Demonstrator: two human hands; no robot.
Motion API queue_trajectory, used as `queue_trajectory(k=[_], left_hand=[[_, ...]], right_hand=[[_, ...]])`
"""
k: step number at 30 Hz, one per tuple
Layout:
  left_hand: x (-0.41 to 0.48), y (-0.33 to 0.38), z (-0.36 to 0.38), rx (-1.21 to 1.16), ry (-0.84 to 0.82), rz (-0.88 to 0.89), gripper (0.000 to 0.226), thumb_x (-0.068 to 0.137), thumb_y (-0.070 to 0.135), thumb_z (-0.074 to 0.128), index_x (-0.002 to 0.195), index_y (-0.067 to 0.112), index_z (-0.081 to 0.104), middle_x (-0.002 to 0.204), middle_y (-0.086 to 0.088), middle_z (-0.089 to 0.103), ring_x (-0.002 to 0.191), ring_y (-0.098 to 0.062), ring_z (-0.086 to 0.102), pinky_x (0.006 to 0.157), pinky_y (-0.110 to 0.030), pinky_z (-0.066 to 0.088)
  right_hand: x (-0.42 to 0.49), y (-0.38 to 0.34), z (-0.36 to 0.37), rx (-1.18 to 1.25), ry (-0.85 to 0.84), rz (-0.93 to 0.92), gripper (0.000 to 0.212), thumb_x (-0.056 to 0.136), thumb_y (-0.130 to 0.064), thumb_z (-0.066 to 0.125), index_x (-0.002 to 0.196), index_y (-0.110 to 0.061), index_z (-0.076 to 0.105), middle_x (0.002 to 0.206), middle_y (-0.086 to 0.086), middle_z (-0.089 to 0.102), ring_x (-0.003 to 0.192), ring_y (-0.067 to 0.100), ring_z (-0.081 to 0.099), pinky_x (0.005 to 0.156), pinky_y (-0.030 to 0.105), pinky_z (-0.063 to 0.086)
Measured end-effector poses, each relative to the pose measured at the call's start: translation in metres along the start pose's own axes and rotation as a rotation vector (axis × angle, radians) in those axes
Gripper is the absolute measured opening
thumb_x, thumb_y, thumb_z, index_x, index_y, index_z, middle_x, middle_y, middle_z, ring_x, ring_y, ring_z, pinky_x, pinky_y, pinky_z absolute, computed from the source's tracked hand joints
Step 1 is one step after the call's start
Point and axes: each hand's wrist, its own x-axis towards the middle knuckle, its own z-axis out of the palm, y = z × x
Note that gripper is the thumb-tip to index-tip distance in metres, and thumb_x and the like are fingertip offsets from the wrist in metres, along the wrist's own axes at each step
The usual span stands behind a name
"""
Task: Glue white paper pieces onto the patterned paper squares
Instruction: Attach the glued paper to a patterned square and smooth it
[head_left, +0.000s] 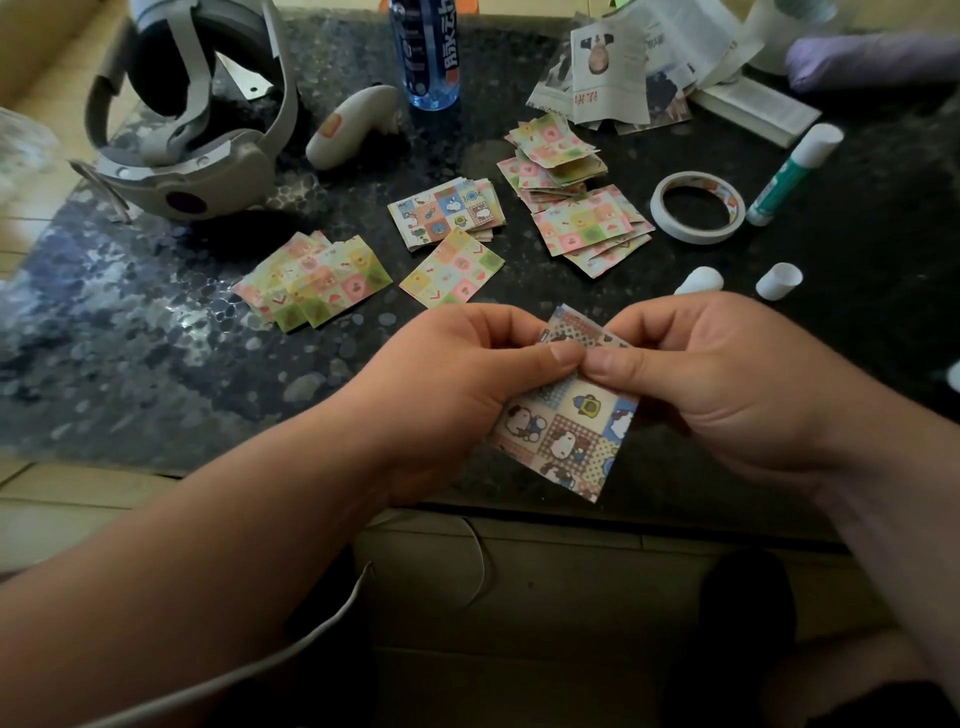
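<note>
Both hands hold one patterned paper square (566, 431) with cartoon animals just above the table's near edge. My left hand (457, 384) pinches its upper left part with thumb and fingers. My right hand (717, 379) pinches the upper right, thumb tips nearly touching. The top of the square is hidden by my fingers. Several piles of patterned squares lie beyond: one at the left (317, 280), a single one (452, 267), a stack (447, 213) and more (576, 192) at the right. A green-and-white glue stick (792, 174) lies at the far right. No white piece shows clearly.
A dark speckled table (156, 338) carries a VR headset (192, 130), a white controller (353, 124), a blue bottle (428, 52), a tape roll (698, 207), two white caps (778, 280), and newspaper scraps (634, 62). A white cable (311, 629) hangs below the edge.
</note>
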Motion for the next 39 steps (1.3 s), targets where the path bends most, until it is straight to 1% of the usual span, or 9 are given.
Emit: queue_trajectory(k=[5,11,15,17,20,25,30,34,39], left_hand=[[0.0001,0.0039,-0.0028,-0.022,-0.044,-0.034,0.025,0.074,0.015,0.072,0.089,-0.003,0.066,0.085,-0.023,0.073,0.071,-0.026,0.072,0.065,-0.032,0.061],[-0.0017,0.006,-0.0028,-0.102,-0.048,-0.058,0.019,0.074,0.012,0.071,0.085,-0.004,0.071,0.084,-0.023,0.074,0.069,-0.026,0.074,0.062,-0.031,0.062],[-0.0004,0.0055,-0.0036,-0.056,0.001,-0.008,0.037,0.079,0.018,0.068,0.107,-0.006,0.07,0.099,-0.025,0.074,0.087,-0.033,0.074,0.078,-0.043,0.062],[-0.0002,0.0069,-0.0037,-0.04,0.025,0.029,0.034,0.079,0.019,0.067,0.106,-0.001,0.073,0.098,-0.022,0.075,0.09,-0.033,0.074,0.081,-0.047,0.062],[-0.0002,0.0086,-0.0044,-0.018,0.05,0.063,0.027,0.076,0.019,0.069,0.098,0.003,0.075,0.092,-0.017,0.076,0.084,-0.029,0.074,0.075,-0.042,0.062],[-0.0008,0.0077,-0.0046,0.212,0.135,0.198,0.009,0.074,0.018,0.077,0.081,0.014,0.075,0.085,-0.009,0.078,0.081,-0.024,0.076,0.076,-0.039,0.063],[-0.0009,0.0059,-0.006,0.417,0.146,0.29,0.009,0.08,0.019,0.08,0.084,0.016,0.073,0.083,-0.003,0.078,0.08,-0.02,0.076,0.076,-0.041,0.063],[-0.0015,0.006,-0.007,0.482,0.04,0.282,0.008,0.086,0.022,0.075,0.088,0.017,0.07,0.085,-0.001,0.077,0.078,-0.018,0.075,0.069,-0.032,0.06],[-0.0003,0.0039,-0.0088,0.512,-0.021,0.316,0.013,0.081,0.031,0.073,0.087,0.02,0.07,0.086,-0.002,0.077,0.08,-0.02,0.075,0.073,-0.039,0.061]], right_hand=[[-0.0015,-0.0041,-0.0018,-0.069,-0.099,0.044,0.037,0.076,-0.033,0.064,0.097,-0.003,0.071,0.095,0.017,0.078,0.101,0.04,0.072,0.099,0.065,0.051],[-0.0018,-0.0057,-0.0049,-0.08,-0.093,-0.005,0.037,0.073,-0.034,0.067,0.093,-0.004,0.072,0.092,0.018,0.077,0.099,0.042,0.071,0.096,0.061,0.055],[-0.0019,-0.0038,-0.0082,-0.081,-0.09,-0.027,0.029,0.075,-0.031,0.068,0.089,-0.006,0.072,0.087,0.013,0.078,0.081,0.026,0.073,0.067,0.032,0.056],[-0.0032,-0.0038,-0.009,-0.098,-0.108,-0.031,0.026,0.076,-0.031,0.069,0.088,-0.008,0.072,0.087,0.011,0.079,0.077,0.021,0.071,0.062,0.026,0.053],[-0.0041,-0.004,-0.0089,-0.111,-0.103,-0.049,0.024,0.076,-0.032,0.069,0.087,-0.01,0.072,0.087,0.009,0.079,0.076,0.02,0.072,0.063,0.027,0.053],[-0.0017,-0.0004,-0.0068,-0.036,-0.036,-0.078,0.036,0.075,-0.04,0.068,0.084,-0.006,0.074,0.087,0.015,0.077,0.087,0.037,0.074,0.078,0.051,0.058],[-0.001,-0.0025,-0.0036,0.125,-0.005,-0.052,0.033,0.074,-0.03,0.066,0.085,0.001,0.074,0.082,0.021,0.075,0.075,0.029,0.073,0.062,0.031,0.061],[-0.0022,-0.0035,-0.0019,0.082,0.007,-0.042,0.029,0.069,-0.028,0.069,0.076,0.0,0.074,0.08,0.041,0.061,0.064,0.037,0.055,0.048,0.028,0.043],[-0.0022,-0.0031,-0.0057,0.096,-0.048,-0.007,0.017,0.079,-0.014,0.067,0.069,0.0,0.07,0.056,0.012,0.06,0.046,0.016,0.045,0.036,0.021,0.028]])
